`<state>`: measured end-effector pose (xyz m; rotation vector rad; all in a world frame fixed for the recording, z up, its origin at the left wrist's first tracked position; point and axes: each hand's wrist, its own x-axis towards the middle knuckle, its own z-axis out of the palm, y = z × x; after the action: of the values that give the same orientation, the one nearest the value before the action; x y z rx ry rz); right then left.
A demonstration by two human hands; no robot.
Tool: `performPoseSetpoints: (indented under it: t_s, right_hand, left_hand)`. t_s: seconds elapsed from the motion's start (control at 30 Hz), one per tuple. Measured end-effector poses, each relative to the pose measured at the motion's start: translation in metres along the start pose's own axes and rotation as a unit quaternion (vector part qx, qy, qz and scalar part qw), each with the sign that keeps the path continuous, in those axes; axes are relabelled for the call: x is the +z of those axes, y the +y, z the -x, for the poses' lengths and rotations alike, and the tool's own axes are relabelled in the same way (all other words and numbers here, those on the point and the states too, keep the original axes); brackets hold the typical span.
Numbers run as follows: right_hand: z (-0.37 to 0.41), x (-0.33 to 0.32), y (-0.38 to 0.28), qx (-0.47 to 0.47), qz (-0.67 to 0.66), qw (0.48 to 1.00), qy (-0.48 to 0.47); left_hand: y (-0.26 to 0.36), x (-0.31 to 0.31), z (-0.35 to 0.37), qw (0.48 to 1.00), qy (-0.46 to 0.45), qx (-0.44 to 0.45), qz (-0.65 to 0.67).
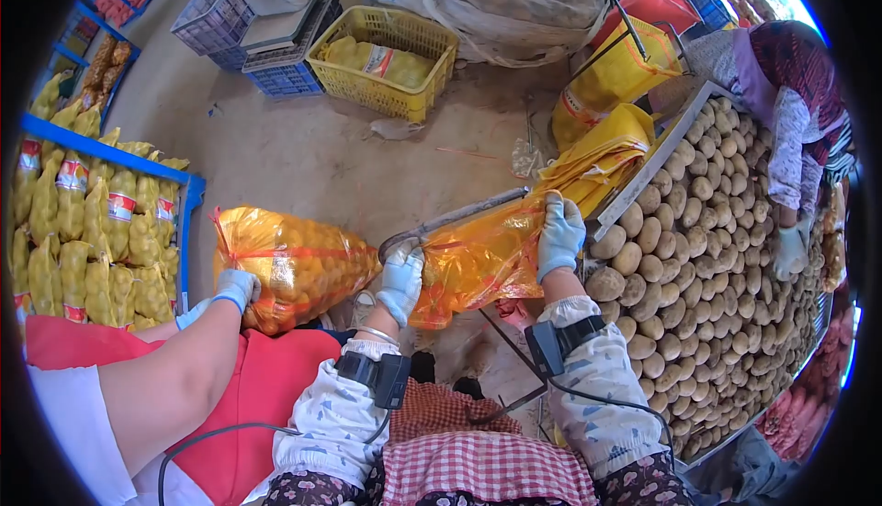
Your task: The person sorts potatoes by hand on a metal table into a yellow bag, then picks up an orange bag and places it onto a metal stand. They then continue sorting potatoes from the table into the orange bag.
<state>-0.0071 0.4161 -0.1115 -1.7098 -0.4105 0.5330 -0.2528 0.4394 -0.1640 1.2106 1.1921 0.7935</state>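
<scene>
The gloved left hand (401, 283) and gloved right hand (560, 235) are both closed on a thin, shiny, crinkly orange bag (480, 265), stretched between them. A long, hard bar (459, 217) runs along its top. Bumpy, roundish brown potatoes (703, 212) lie to the right.

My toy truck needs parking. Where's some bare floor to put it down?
The widest bare floor lies between the yellow crate and the filled orange bag. A smaller patch sits between that crate and the tall yellow sack. Crowded: the potato-covered table, the blue rack, and around the loose sack the left hand and right hand hold.
</scene>
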Motion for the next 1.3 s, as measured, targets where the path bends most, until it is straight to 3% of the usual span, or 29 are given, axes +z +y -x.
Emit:
performPoseSetpoints:
  t_s: [0.07,0.13,0.2,0.27,0.3,0.33,0.37,0.4,0.43,0.47,0.5,0.53,0.6,0.63,0.67,0.73,0.77,0.83,0.9,1.0,1.1,1.13,1.2,1.23,1.27,1.3]
  right_hand:
    - [-0.01,-0.001,0.02,0.016,0.044,0.999,-0.006]
    - [-0.016,-0.008,0.066,0.073,0.336,0.935,-0.085]
    - [-0.011,-0.011,0.093,0.085,0.317,0.941,-0.084]
    - [0.001,-0.011,0.096,0.091,0.158,0.981,-0.071]
    - [0.014,-0.011,0.086,0.081,0.163,0.983,-0.034]
    - [0.031,-0.012,0.056,0.064,0.171,0.982,-0.051]
    - [0.049,-0.012,0.036,0.051,0.175,0.98,-0.075]
    - [0.056,-0.014,0.051,-0.044,0.157,0.981,-0.104]
    - [0.057,-0.024,0.065,-0.027,0.193,0.969,-0.149]
    - [0.073,-0.026,0.037,0.031,0.264,0.951,-0.155]
    - [0.076,-0.038,0.062,0.042,0.234,0.955,-0.174]
    - [0.089,-0.039,0.052,0.043,0.23,0.955,-0.18]
    - [0.103,-0.055,0.03,0.161,0.247,0.941,-0.168]
    - [0.106,-0.067,0.046,0.189,0.162,0.953,-0.172]
    - [0.11,-0.078,0.051,0.193,0.171,0.954,-0.154]
    - [0.116,-0.084,0.038,0.124,0.355,0.909,-0.179]
    - [0.119,-0.087,0.029,0.127,0.363,0.91,-0.158]
    - [0.124,-0.087,0.009,-0.009,0.471,0.86,-0.196]
    - [0.129,-0.087,-0.006,0.017,0.47,0.86,-0.196]
    - [0.141,-0.096,0.01,0.053,0.481,0.847,-0.221]
    - [0.166,-0.106,0.034,0.233,0.407,0.807,-0.358]
    - [0.178,-0.109,0.046,0.232,0.403,0.809,-0.361]
    - [0.196,-0.111,0.069,0.148,0.298,0.891,-0.31]
    - [0.196,-0.106,0.067,0.141,0.282,0.898,-0.306]
    - [0.191,-0.11,0.062,0.136,0.277,0.897,-0.316]
    - [0.184,-0.11,0.018,0.119,0.378,0.844,-0.363]
  left_hand:
    - [0.001,-0.001,-0.002,0.999,0.0,-0.031,0.042]
    - [0.01,-0.003,0.0,0.994,-0.002,-0.065,0.084]
    - [0.026,-0.004,0.001,0.99,-0.06,-0.103,-0.075]
    - [0.018,-0.001,0.005,0.994,-0.034,-0.097,-0.035]
    - [0.01,-0.003,0.006,0.996,-0.003,-0.088,0.002]
    - [-0.013,-0.005,0.01,0.991,0.017,-0.004,-0.13]
    - [0.005,-0.008,0.024,0.968,0.027,0.074,-0.237]
    - [0.009,-0.013,0.034,0.953,-0.045,0.007,-0.298]
    - [0.014,-0.016,0.045,0.917,-0.088,-0.002,-0.388]
    - [-0.002,-0.017,0.054,0.892,-0.077,0.055,-0.442]
    - [-0.003,-0.017,0.06,0.832,-0.122,0.008,-0.541]
    - [0.009,-0.022,0.068,0.83,-0.117,0.005,-0.545]
    - [0.027,-0.019,0.081,0.777,0.016,0.339,-0.53]
    - [0.024,-0.012,0.086,0.772,-0.035,0.362,-0.52]
    - [0.023,-0.003,0.088,0.779,-0.048,0.367,-0.507]
    - [0.027,0.025,0.081,0.781,-0.212,0.316,-0.495]
    - [0.024,0.03,0.083,0.774,-0.306,0.223,-0.507]
    - [0.021,0.032,0.098,0.76,-0.454,-0.058,-0.462]
    - [-0.006,0.022,0.134,0.768,-0.492,-0.052,-0.408]
    - [0.004,0.006,0.18,0.783,-0.494,-0.073,-0.371]
    - [0.027,0.014,0.194,0.795,-0.42,-0.122,-0.421]
    - [0.027,0.016,0.198,0.794,-0.416,-0.123,-0.426]
    - [0.028,0.029,0.205,0.801,-0.332,0.012,-0.498]
    - [0.035,0.043,0.207,0.751,-0.351,0.059,-0.557]
    - [0.034,0.056,0.215,0.751,-0.34,0.054,-0.563]
    - [0.034,0.069,0.221,0.779,-0.324,0.076,-0.532]
